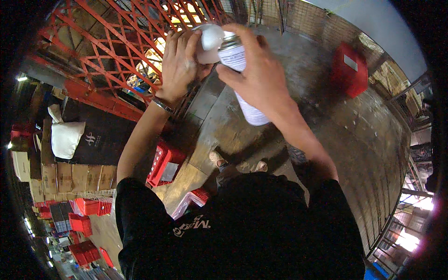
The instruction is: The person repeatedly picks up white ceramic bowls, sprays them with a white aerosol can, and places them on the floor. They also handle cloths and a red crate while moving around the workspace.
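Note:
My right hand (261,67) is wrapped round a white aerosol spray can (254,112) with fine purplish print, its index finger reaching over the top. The can's metal top points toward a white, rounded, dome-like piece (212,37) with a paler, broad part below it. My left hand (179,58) grips that piece from its left side, fingers bent over its edge. Both hands are raised at the far side, close together. The nozzle is hidden under my right finger, and no spray can be made out.
A red folding lattice gate (100,60) stands just beyond my left hand. On the concrete floor, a red bin (350,70) is at the far right and a red crate (164,163) near my left. Cardboard boxes (79,177) and more red crates (85,252) line the left.

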Action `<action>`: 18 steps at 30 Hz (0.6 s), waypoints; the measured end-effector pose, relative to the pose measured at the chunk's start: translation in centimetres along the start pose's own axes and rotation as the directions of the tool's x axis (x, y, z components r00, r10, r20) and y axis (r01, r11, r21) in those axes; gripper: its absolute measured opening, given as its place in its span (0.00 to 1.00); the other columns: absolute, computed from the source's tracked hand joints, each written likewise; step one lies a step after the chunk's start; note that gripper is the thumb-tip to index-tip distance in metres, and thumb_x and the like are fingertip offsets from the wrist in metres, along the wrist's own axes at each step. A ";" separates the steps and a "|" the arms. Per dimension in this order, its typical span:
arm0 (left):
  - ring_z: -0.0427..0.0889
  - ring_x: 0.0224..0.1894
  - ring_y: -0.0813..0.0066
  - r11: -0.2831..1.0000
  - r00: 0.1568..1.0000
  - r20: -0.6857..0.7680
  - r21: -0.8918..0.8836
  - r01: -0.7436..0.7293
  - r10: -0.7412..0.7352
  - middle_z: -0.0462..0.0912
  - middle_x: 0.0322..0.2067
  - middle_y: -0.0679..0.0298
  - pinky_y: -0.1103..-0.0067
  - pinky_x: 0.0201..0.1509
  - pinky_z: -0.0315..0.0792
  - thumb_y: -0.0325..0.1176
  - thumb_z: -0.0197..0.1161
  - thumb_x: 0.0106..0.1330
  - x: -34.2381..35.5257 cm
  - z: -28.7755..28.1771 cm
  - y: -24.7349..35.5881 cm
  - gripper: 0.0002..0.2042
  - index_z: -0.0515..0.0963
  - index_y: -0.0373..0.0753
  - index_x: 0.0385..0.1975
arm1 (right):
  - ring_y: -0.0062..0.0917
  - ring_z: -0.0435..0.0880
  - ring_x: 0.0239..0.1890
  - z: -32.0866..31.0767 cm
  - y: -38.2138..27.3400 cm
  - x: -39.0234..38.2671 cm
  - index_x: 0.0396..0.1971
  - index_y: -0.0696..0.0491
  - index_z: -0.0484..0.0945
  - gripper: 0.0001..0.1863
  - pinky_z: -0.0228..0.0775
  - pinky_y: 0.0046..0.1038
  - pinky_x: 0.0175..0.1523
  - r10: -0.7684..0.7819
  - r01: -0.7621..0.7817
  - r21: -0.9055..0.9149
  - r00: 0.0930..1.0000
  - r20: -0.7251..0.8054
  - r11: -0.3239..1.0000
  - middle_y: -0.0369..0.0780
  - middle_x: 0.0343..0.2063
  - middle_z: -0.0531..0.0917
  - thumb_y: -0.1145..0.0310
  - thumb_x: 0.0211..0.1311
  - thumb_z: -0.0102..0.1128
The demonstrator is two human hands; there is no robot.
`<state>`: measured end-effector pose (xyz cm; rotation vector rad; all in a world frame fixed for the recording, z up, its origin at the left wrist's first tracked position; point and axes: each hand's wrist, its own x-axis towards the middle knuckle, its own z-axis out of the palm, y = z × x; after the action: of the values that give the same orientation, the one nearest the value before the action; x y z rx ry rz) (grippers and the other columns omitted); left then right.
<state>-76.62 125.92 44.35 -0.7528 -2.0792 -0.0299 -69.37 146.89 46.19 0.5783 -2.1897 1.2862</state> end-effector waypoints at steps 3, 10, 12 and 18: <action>0.71 0.58 0.47 0.998 1.000 0.005 0.048 -0.028 0.028 0.75 0.52 0.51 0.54 0.70 0.59 0.39 0.76 0.40 -0.1 0.3 -0.4 0.42 0.66 0.38 0.59 | 0.47 0.81 0.43 -0.1 0.1 0.0 0.60 0.41 0.68 0.35 0.74 0.42 0.48 -0.039 0.039 0.067 0.999 0.012 0.997 0.51 0.44 0.80 0.64 0.50 0.70; 0.72 0.56 0.46 1.000 1.000 0.003 -0.003 0.028 -0.027 0.75 0.50 0.49 0.56 0.69 0.61 0.36 0.77 0.39 -0.3 -0.1 -0.1 0.44 0.64 0.36 0.61 | 0.45 0.82 0.43 -0.4 0.2 -0.1 0.61 0.45 0.67 0.36 0.73 0.40 0.50 -0.009 0.007 -0.023 0.996 -0.092 1.000 0.48 0.44 0.81 0.67 0.50 0.72; 0.74 0.54 0.47 0.999 0.998 -0.037 -0.032 0.040 -0.041 0.75 0.50 0.48 0.58 0.67 0.64 0.36 0.79 0.38 -0.5 0.0 -0.4 0.47 0.61 0.34 0.62 | 0.44 0.82 0.43 -0.5 1.2 -0.2 0.61 0.47 0.68 0.36 0.73 0.39 0.50 -0.018 0.013 -0.032 0.986 -0.166 0.999 0.48 0.45 0.81 0.67 0.50 0.72; 0.78 0.49 0.60 0.390 0.658 0.197 -0.670 0.631 -0.727 0.73 0.50 0.49 0.66 0.57 0.72 0.35 0.81 0.43 -1.4 1.2 -1.4 0.55 0.46 0.32 0.66 | 0.44 0.82 0.44 -0.1 4.5 -2.3 0.60 0.45 0.68 0.38 0.74 0.42 0.51 -0.033 0.059 0.119 0.978 -0.205 0.991 0.47 0.43 0.81 0.65 0.46 0.74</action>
<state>-77.66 124.46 42.86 -0.1999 -2.0868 -1.3882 -70.27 149.29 41.82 0.5177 -1.9302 1.4001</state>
